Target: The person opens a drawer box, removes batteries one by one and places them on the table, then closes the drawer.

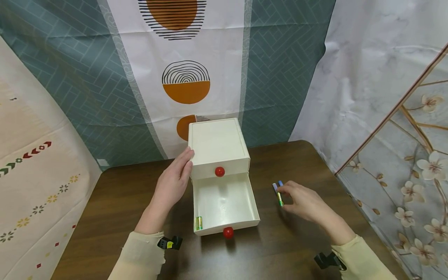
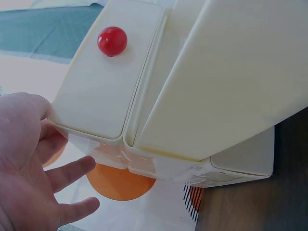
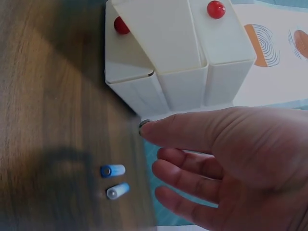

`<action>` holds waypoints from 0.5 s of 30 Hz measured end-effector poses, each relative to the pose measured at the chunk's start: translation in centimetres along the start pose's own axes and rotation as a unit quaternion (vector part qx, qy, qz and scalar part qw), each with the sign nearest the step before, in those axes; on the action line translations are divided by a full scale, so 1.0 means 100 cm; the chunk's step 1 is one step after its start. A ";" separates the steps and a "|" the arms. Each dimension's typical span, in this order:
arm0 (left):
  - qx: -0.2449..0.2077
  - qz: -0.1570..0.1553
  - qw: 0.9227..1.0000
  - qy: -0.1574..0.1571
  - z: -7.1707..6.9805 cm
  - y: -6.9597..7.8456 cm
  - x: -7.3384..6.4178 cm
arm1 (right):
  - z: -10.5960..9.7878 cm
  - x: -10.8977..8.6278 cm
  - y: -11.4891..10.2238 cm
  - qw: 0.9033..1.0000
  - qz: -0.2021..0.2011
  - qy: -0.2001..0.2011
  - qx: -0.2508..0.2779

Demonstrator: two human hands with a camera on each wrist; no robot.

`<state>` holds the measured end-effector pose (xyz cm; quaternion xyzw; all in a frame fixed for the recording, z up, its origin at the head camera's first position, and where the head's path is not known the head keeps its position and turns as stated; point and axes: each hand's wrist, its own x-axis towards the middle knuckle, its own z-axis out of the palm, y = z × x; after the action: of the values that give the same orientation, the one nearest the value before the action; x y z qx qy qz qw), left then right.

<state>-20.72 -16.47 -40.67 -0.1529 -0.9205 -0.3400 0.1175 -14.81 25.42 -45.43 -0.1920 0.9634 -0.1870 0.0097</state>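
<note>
A white drawer unit (image 1: 218, 142) with red knobs stands on the table, its middle drawer (image 1: 227, 202) pulled out. Green-and-gold batteries (image 1: 199, 223) lie in that drawer's front left corner. My left hand (image 1: 171, 182) rests against the unit's upper left side, some fingers spread in the left wrist view. To the right of the unit, my right hand (image 1: 306, 204) pinches a green-and-gold battery (image 1: 280, 199) between thumb and fingers; in the right wrist view only its dark end (image 3: 143, 126) shows. Beside it on the table are a blue battery (image 3: 113, 170) and a paler blue battery (image 3: 117, 191).
The dark wooden table (image 1: 115, 202) ends at a patterned cloth (image 1: 280, 77) behind the unit. A flowered cloth (image 1: 402, 186) hangs along the right, and a cream cloth (image 1: 35, 155) along the left. The drawer's red knob (image 1: 228, 232) juts out toward the front.
</note>
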 end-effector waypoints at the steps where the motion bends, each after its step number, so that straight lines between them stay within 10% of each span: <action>1: 0.000 0.000 1.000 0.000 0.000 0.000 0.000 | 0.001 0.000 0.001 1.000 0.000 -0.001 -0.005; 15: 0.001 0.001 1.000 0.000 0.000 0.000 0.000 | 0.010 -0.003 0.013 0.999 0.010 -0.037 -0.027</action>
<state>-20.71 -16.42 -40.70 -0.1540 -0.9207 -0.3385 0.1182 -14.95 26.30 -46.91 -0.1897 0.9689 -0.1532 0.0420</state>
